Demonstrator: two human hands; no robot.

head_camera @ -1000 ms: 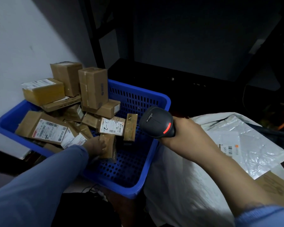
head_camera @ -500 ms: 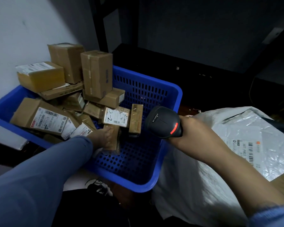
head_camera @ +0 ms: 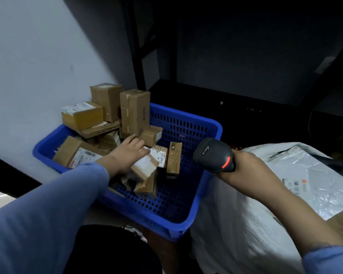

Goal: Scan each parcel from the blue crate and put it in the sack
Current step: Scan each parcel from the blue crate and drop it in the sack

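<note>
A blue perforated crate (head_camera: 188, 220) holds several brown cardboard parcels, piled highest at its far left. My left hand (head_camera: 130, 153) reaches into the crate and grips a small tilted parcel with a white label (head_camera: 146, 168), fingers lying over its far edge. A narrow brown box (head_camera: 173, 159) stands just right of it. My right hand (head_camera: 246, 167) grips a black barcode scanner (head_camera: 213, 156) with a red light, held above the crate's right rim and aimed into the crate. The white sack (head_camera: 232, 224) sits right of the crate, under my right arm.
A grey plastic mailer with a barcode label (head_camera: 307, 175) lies on top of the sack. A tall taped box (head_camera: 135, 111) stands upright at the back of the pile. A pale wall runs along the left; dark shelving stands behind the crate.
My left hand let go of the low brown parcel, moved farther into the pile and took the white-labelled parcel. The scanner hand stayed almost in place; the view tilted upward.
</note>
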